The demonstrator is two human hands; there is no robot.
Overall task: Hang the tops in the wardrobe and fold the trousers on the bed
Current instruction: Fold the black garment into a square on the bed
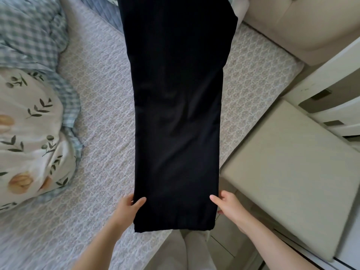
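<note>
We pinch the black trousers [175, 114] between left hand [129, 206] and right hand [227, 203]; next, likely fold hem forward.

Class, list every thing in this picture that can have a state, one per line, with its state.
Long black fabric trousers: stretched out lengthwise, near end held at both sides.
Left hand: grip pinching the trousers' left edge.
Right hand: grip pinching the trousers' right edge.
Checked and floral duvet: bunched up at the left.
Pale quilted bed cover: spread flat.
</note>
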